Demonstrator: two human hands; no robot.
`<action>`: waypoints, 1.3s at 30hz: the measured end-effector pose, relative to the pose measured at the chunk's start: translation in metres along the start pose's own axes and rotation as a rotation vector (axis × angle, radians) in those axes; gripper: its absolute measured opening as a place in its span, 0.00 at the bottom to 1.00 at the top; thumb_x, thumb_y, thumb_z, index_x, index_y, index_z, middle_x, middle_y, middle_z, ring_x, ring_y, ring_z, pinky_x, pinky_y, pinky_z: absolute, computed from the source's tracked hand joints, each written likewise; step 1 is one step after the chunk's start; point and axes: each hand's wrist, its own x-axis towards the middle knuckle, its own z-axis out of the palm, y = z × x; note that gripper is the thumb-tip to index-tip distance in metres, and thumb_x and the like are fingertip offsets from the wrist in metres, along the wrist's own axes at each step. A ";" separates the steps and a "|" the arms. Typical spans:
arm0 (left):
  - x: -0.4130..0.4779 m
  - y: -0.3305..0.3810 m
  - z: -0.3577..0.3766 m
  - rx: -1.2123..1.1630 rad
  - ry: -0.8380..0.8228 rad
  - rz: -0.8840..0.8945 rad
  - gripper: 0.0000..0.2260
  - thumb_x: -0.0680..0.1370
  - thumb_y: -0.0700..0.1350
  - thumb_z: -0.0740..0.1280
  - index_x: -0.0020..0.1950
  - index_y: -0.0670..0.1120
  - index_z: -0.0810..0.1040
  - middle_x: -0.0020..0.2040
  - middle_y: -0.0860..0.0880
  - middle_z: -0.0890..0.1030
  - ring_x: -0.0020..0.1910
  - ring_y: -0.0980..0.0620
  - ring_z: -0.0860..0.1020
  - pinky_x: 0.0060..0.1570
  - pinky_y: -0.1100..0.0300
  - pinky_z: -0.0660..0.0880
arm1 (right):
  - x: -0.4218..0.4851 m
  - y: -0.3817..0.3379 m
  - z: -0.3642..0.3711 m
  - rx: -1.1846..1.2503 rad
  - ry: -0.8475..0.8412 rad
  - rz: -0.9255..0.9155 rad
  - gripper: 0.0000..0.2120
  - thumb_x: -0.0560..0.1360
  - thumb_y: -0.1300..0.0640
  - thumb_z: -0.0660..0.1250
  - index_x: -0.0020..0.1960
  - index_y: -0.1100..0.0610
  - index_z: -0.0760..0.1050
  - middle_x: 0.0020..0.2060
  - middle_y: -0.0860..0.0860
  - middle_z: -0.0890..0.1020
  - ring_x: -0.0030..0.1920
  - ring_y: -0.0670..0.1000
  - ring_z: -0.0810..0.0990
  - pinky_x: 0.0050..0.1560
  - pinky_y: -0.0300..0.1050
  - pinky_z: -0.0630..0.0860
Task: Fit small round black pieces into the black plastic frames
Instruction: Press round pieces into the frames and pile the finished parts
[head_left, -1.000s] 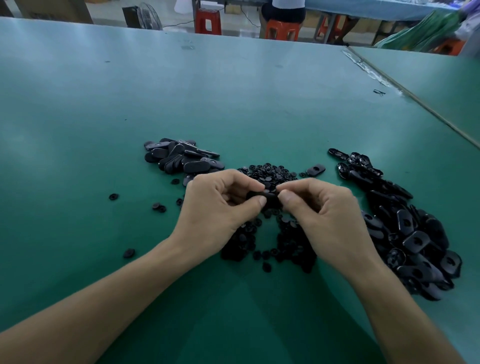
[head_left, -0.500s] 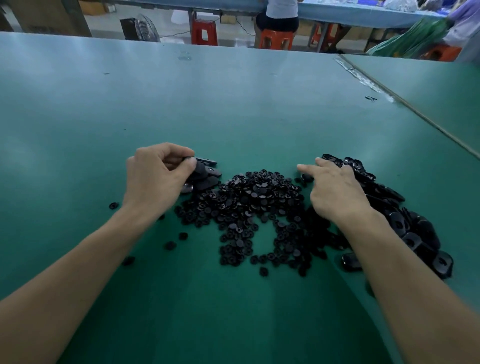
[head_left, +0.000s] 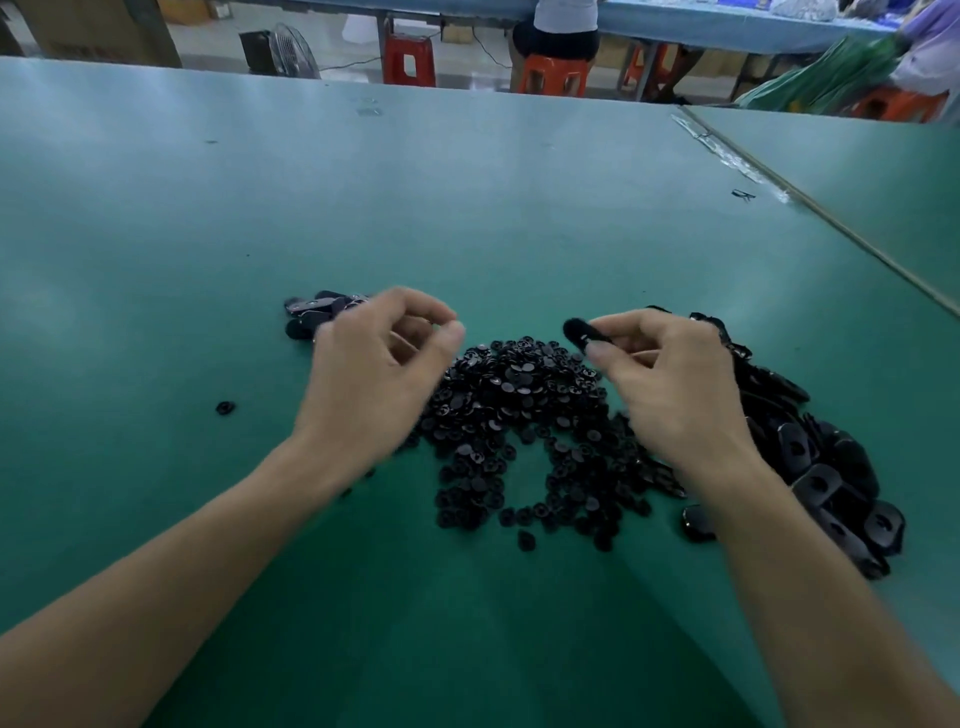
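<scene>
A: What does the right hand (head_left: 670, 384) have?

B: One black frame (head_left: 584, 332), pinched between the thumb and the fingertips. It is raised above the far edge of the heap of small round pieces (head_left: 519, 415).

A: How does the frame look?

B: Dark, flattish and oblong with a rounded end, but blurred, so I cannot make out its hole.

A: Which way does it point?

B: Its long axis runs roughly left to right. The free rounded end points left, towards the left hand (head_left: 374, 374).

A: And that hand?

B: It is well apart from the right one, above the heap's left edge. Its fingers are curled, thumb tip near the forefinger. I cannot tell whether it grips anything.

A: Where are the other frames?

B: A big pile of frames (head_left: 831, 478) lies by the right wrist on the green table (head_left: 467, 208). A smaller pile (head_left: 311, 312) sits behind the left hand.
</scene>
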 end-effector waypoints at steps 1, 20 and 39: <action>-0.008 0.006 0.006 -0.109 -0.068 -0.041 0.02 0.74 0.51 0.72 0.45 0.56 0.81 0.36 0.54 0.83 0.32 0.55 0.83 0.29 0.63 0.78 | -0.005 -0.004 0.003 0.118 -0.074 0.008 0.08 0.77 0.60 0.72 0.47 0.48 0.84 0.36 0.45 0.84 0.37 0.40 0.82 0.40 0.31 0.74; -0.033 0.000 0.025 -0.505 -0.157 -0.172 0.04 0.76 0.35 0.73 0.49 0.42 0.81 0.38 0.45 0.85 0.38 0.49 0.85 0.37 0.61 0.81 | -0.038 0.003 0.028 0.200 -0.038 -0.139 0.07 0.73 0.58 0.76 0.49 0.49 0.84 0.40 0.43 0.85 0.43 0.39 0.83 0.47 0.30 0.76; -0.031 -0.001 0.025 -0.563 -0.131 -0.219 0.09 0.78 0.30 0.69 0.50 0.43 0.83 0.39 0.45 0.86 0.39 0.48 0.86 0.38 0.63 0.81 | -0.045 0.002 0.032 -0.203 -0.090 -0.194 0.06 0.80 0.57 0.67 0.45 0.51 0.73 0.39 0.41 0.76 0.41 0.43 0.74 0.43 0.36 0.69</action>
